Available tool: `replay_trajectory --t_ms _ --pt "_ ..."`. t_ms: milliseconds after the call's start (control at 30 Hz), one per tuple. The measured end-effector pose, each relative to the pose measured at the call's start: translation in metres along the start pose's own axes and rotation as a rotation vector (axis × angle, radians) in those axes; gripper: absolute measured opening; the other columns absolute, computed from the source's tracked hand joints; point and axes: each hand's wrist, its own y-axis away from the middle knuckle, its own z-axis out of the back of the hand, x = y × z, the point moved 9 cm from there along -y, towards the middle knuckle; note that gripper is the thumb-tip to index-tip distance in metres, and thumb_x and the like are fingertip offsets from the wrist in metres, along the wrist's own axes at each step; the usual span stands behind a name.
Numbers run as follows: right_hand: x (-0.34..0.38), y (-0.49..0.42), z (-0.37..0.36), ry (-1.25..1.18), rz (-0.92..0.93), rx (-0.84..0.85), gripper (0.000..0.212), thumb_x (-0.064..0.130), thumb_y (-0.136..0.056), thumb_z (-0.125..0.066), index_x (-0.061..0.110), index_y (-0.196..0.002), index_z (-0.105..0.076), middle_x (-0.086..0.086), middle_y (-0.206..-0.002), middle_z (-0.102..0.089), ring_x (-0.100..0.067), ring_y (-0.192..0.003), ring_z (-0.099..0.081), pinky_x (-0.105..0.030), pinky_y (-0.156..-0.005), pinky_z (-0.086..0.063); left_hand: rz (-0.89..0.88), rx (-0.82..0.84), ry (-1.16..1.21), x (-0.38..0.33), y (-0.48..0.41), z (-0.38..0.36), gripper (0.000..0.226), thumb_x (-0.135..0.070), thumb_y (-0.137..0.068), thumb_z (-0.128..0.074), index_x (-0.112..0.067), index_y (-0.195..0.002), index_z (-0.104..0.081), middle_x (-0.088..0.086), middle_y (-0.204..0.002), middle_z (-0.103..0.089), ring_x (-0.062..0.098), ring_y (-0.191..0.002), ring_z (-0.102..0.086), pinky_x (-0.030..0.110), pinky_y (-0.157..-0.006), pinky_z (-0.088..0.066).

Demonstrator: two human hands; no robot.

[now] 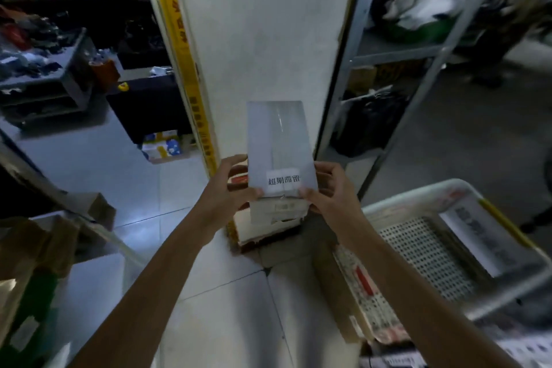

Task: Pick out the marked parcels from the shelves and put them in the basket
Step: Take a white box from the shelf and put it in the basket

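We see both hands raised in front of the white pillar (263,24), sharing one flat grey parcel (279,140) between them. The left hand (231,190) pinches the parcel's lower left corner, thumb on the face and fingers curled behind the edge. The right hand (328,188) pinches the lower right corner in the same way. The parcel stands nearly upright against the lower part of the pillar, its long side running up and down. A white label (283,180) with black printed characters sits on the parcel's face near the bottom edge, between the two thumbs.

At the foot of the pillar, just behind and below the parcel, we make out a stack of pale boxes (268,224) on the tiled floor (227,308). A strip of yellow tape (185,69) runs down the pillar's left edge. To the right of the pillar and nearer us sits the white perforated basket (418,251), with a flat printed packet (475,233) lying inside it. A brown cardboard box (337,287) lies between the basket and the pillar's foot.

Right of the pillar stands a grey metal shelf (388,51) carrying a black bag (370,119) low down and pale wrapped bundles higher up, too blurred for us to tell apart. Left of the pillar we see a dark counter (149,104) and, beyond it, more loaded shelves in blur.
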Motion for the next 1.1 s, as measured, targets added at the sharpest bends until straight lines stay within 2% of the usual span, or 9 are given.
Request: replay_trajectory --t_ms 133,233,367,533,633,733,900,967,1100 --pt "-0.010 0.014 0.070 0.027 -0.002 -0.137 0.055 0.023 -0.081 -0.080 0.024 -0.126 -0.050 0.011 -0.120 -0.062 -0.011 -0.109 -0.064 -0.038 -0.085 -0.060 -0.019 0.112 -0.060 -0.002 -0.025 -0.069 0.066 -0.010 -0.083 -0.077 -0.036 -0.134 -0.044 -0.007 -0.130 -0.058 0.016 -0.117 -0.061 0.039 -0.088 -0.059" --pt "-0.022 0.022 0.122 -0.011 -0.032 -0.227 0.058 0.029 -0.076 -0.084 0.028 -0.124 -0.052 0.009 -0.120 -0.065 -0.015 -0.109 -0.066 -0.045 -0.085 -0.060 -0.016 0.194 -0.091 -0.001 -0.040 -0.122 0.067 -0.010 -0.084 -0.076 -0.036 -0.135 -0.043 -0.005 -0.132 -0.057 0.016 -0.117 -0.060 0.033 -0.083 -0.059" --pt "-0.031 0.028 0.179 -0.083 -0.019 -0.305 0.047 0.015 -0.081 -0.079 0.024 -0.121 -0.054 0.004 -0.118 -0.065 -0.018 -0.103 -0.069 -0.046 -0.080 -0.061 -0.009 0.287 -0.107 0.000 -0.061 -0.188 0.070 -0.009 -0.085 -0.074 -0.032 -0.142 -0.040 -0.009 -0.129 -0.058 0.013 -0.113 -0.062 0.026 -0.075 -0.059" --pt "-0.049 0.029 0.243 -0.180 -0.044 -0.396 0.049 0.008 -0.084 -0.075 0.017 -0.126 -0.052 -0.006 -0.126 -0.061 -0.024 -0.104 -0.069 -0.047 -0.080 -0.060 -0.018 0.423 -0.182 0.005 -0.096 -0.263 0.076 -0.025 -0.079 -0.079 -0.037 -0.144 -0.041 -0.012 -0.132 -0.059 0.014 -0.119 -0.059 0.043 -0.096 -0.055" --pt "-0.064 0.027 0.278 -0.203 -0.056 -0.487 0.051 0.006 -0.082 -0.076 0.020 -0.127 -0.054 -0.005 -0.127 -0.062 -0.025 -0.106 -0.068 -0.046 -0.081 -0.060 -0.002 0.513 -0.177 0.011 -0.119 -0.306 0.075 -0.019 -0.082 -0.078 -0.034 -0.146 -0.040 -0.008 -0.133 -0.058 0.012 -0.118 -0.060 0.040 -0.094 -0.056" --pt "-0.084 0.020 0.306 -0.193 -0.092 -0.592 0.054 0.009 -0.081 -0.078 0.027 -0.127 -0.055 0.000 -0.126 -0.062 -0.023 -0.107 -0.068 -0.041 -0.080 -0.060 0.003 0.628 -0.170 0.022 -0.153 -0.349 0.074 -0.014 -0.082 -0.078 -0.031 -0.145 -0.042 -0.007 -0.138 -0.055 0.013 -0.121 -0.059 0.041 -0.093 -0.057" --pt "-0.116 0.000 0.350 -0.111 -0.158 -0.799 0.055 0.020 -0.080 -0.081 0.033 -0.127 -0.056 0.010 -0.125 -0.062 -0.019 -0.111 -0.066 -0.046 -0.087 -0.058 0.046 0.827 -0.147 0.046 -0.216 -0.417 0.070 -0.005 -0.084 -0.074 -0.029 -0.142 -0.043 -0.002 -0.137 -0.055 0.016 -0.118 -0.061 0.042 -0.091 -0.057" --pt "-0.129 -0.008 0.360 -0.093 -0.180 -0.880 0.054 0.023 -0.079 -0.082 0.037 -0.125 -0.056 0.014 -0.125 -0.062 -0.017 -0.114 -0.063 -0.048 -0.092 -0.056 0.060 0.905 -0.159 0.056 -0.238 -0.441 0.075 -0.009 -0.079 -0.076 -0.029 -0.143 -0.043 0.001 -0.138 -0.054 0.018 -0.116 -0.063 0.044 -0.091 -0.058" --pt "-0.152 -0.021 0.383 -0.107 -0.213 -0.989 0.055 0.025 -0.079 -0.082 0.037 -0.125 -0.055 0.014 -0.126 -0.061 -0.015 -0.115 -0.063 -0.046 -0.094 -0.055 0.066 1.031 -0.178 0.075 -0.272 -0.487 0.075 -0.014 -0.075 -0.077 -0.036 -0.140 -0.046 -0.009 -0.134 -0.056 0.012 -0.117 -0.061 0.042 -0.091 -0.058"
